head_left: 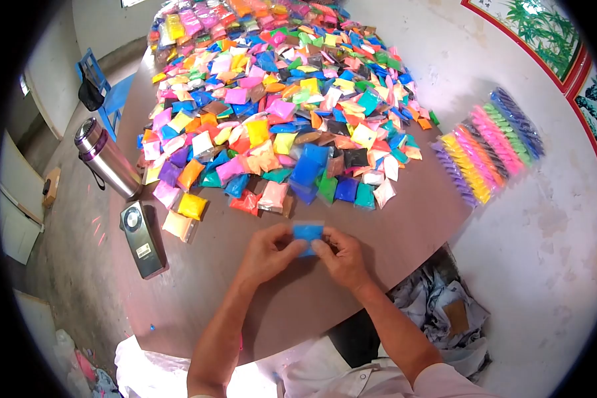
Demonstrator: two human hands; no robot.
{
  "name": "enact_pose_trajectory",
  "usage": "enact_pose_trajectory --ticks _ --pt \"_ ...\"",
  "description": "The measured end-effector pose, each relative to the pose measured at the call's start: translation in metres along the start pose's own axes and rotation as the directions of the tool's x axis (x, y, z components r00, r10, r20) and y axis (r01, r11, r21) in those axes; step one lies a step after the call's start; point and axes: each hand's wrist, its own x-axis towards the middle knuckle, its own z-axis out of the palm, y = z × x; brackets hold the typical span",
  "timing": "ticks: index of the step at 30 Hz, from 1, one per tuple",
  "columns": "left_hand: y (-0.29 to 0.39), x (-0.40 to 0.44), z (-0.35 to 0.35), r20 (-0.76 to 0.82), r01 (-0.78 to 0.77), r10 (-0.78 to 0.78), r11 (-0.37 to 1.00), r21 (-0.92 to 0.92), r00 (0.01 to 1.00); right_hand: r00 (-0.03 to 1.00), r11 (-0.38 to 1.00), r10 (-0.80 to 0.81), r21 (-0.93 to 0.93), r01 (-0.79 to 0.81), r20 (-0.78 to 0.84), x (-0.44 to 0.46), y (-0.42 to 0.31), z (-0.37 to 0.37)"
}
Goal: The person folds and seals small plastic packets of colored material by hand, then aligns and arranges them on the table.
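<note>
Between my two hands, over the brown table (212,298), is a small blue packet (307,233) with a clear edge. My left hand (269,254) pinches its left side, thumb on top. My right hand (341,257) pinches the right side the same way. Just beyond the hands, a larger blue packet (310,166) lies on the near edge of a big heap of colourful packets (265,129). Red and pink packets (272,197) lie beyond my left hand, and a teal one (365,196) beyond my right.
A steel flask (109,159) and a dark box-shaped device (141,240) stand at the left. Bagged rows of twisted coloured pieces (487,146) lie at the right by the wall. A blue chair (116,96) is beyond the table's left edge.
</note>
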Motion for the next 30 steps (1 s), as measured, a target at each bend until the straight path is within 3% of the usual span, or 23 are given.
enact_pose_trajectory --ticks 6,12,15,17,18,21,23,24,26,30 --pt "0.003 -0.002 0.001 0.014 0.003 -0.004 0.996 0.087 1.0 0.996 0.995 0.068 0.076 -0.064 -0.06 0.001 0.009 0.0" --pt "0.006 0.0 -0.005 0.024 0.016 -0.018 0.996 0.092 1.0 1.0 0.995 -0.028 -0.091 0.028 -0.003 0.003 0.009 -0.001" --pt "0.006 -0.002 0.0 0.028 -0.021 0.018 0.994 0.108 0.999 0.999 0.998 -0.031 -0.061 0.029 -0.038 0.003 0.022 -0.003" --pt "0.007 -0.001 0.001 0.028 -0.045 0.041 0.991 0.128 0.999 0.999 0.994 0.022 0.111 -0.018 -0.032 0.002 0.011 -0.002" --pt "0.008 -0.001 0.001 0.039 -0.02 0.014 0.987 0.159 0.999 0.999 0.994 0.019 0.11 -0.015 -0.032 0.002 0.011 -0.002" --pt "0.003 -0.001 0.0 0.038 -0.018 0.011 0.984 0.176 0.999 0.999 0.999 0.008 0.045 -0.006 -0.038 0.001 0.007 -0.001" --pt "0.001 -0.001 -0.001 0.027 -0.041 0.037 0.986 0.16 0.999 0.998 0.988 0.035 -0.148 -0.042 -0.052 0.001 -0.002 -0.003" --pt "0.001 -0.001 -0.002 0.03 -0.028 0.022 0.976 0.215 0.999 0.998 0.988 0.034 -0.149 -0.042 -0.052 0.001 0.002 -0.002" --pt "0.002 -0.001 -0.002 0.034 -0.015 0.006 0.963 0.269 0.999 0.996 0.995 0.039 0.097 -0.031 -0.079 0.002 0.013 -0.001" --pt "0.011 -0.003 0.002 0.022 -0.093 0.091 0.943 0.32 0.996 0.994 0.996 0.05 0.076 -0.043 -0.093 0.001 0.013 -0.005"
